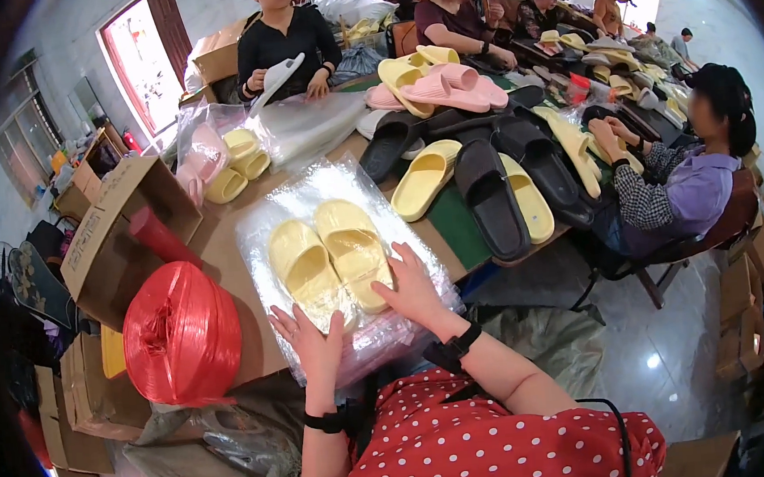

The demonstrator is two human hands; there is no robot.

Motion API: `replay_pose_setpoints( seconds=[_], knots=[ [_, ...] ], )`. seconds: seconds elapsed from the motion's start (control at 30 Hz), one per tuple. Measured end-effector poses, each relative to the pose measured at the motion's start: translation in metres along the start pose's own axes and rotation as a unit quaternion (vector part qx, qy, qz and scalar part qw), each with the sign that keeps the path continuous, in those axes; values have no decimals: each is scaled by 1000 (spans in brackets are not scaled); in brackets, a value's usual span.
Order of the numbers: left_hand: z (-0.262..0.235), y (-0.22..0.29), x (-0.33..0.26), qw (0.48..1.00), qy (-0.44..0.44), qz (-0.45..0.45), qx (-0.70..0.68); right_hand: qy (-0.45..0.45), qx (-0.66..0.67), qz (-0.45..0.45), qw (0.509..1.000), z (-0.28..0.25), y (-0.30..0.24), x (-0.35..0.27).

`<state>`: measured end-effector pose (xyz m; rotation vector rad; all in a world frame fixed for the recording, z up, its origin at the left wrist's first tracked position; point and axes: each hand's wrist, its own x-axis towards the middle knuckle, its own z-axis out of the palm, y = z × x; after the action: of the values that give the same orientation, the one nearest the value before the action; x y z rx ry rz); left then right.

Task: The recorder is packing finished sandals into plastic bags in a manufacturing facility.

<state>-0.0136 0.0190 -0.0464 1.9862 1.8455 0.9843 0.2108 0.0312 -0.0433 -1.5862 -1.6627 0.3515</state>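
Note:
A pair of yellow slippers (348, 232) lies side by side in a clear plastic bag (298, 196), on top of a stack of bags at the table's near edge. My left hand (311, 341) rests at the bag's lower left, fingers spread. At the slippers' lower right, my right hand (412, 288) touches the bag with its fingers apart. Neither hand is closed on anything. Straps circle both my wrists.
Left of the bag sits a roll of red plastic twine (183, 333), with a cardboard box (122, 245) behind it. Black slippers (493, 207) and pink slippers (455, 87) pile up to the right. Co-workers sit around the table, one (290, 44) holding a light slipper.

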Motion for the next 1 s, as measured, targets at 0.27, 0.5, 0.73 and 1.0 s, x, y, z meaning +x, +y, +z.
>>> replay_pose_setpoints(
  seconds=[0.27, 0.5, 0.73, 1.0],
  knots=[
    [-11, 12, 3, 988, 6, -38, -150, -1, 75, 29, 997, 2, 17, 3],
    [-24, 62, -1, 850, -22, -52, -523, -18, 101, 11, 995, -5, 21, 3],
    [-43, 66, -11, 774, -35, -90, -626, 48, 84, -36, 995, -40, -18, -14],
    [-63, 63, -29, 714, 10, -47, -698, 23, 384, 33, 923, -57, -62, -20]
  ],
)
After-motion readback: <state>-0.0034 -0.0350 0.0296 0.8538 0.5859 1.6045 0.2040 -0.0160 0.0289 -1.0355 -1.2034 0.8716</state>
